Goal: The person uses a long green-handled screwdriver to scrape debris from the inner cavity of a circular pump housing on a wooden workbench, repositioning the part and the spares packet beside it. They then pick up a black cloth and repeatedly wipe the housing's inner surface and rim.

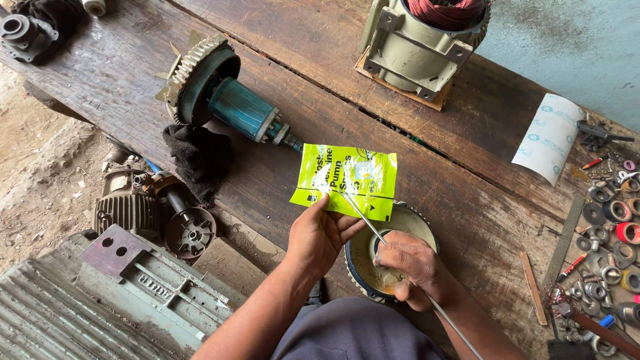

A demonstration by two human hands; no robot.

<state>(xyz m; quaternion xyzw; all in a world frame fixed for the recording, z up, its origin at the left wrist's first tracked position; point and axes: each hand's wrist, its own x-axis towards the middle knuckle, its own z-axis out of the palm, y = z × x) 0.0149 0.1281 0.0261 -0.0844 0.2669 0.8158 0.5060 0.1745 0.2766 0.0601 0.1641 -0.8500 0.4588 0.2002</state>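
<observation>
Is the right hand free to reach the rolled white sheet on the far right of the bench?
Probably not yet: the right hand is gripping a thin metal rod over the round cover. The bench toward the white sheet looks unobstructed.

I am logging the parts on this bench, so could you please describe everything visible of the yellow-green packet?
The yellow-green packet is a flat, glossy pouch, plastic by its look, with dark print, a small picture panel and a dark strip along its lower edge. It is slightly creased and tilted, held up above the wooden bench. The left hand pinches its lower edge. A thin metal rod held in the right hand crosses its face.
</observation>
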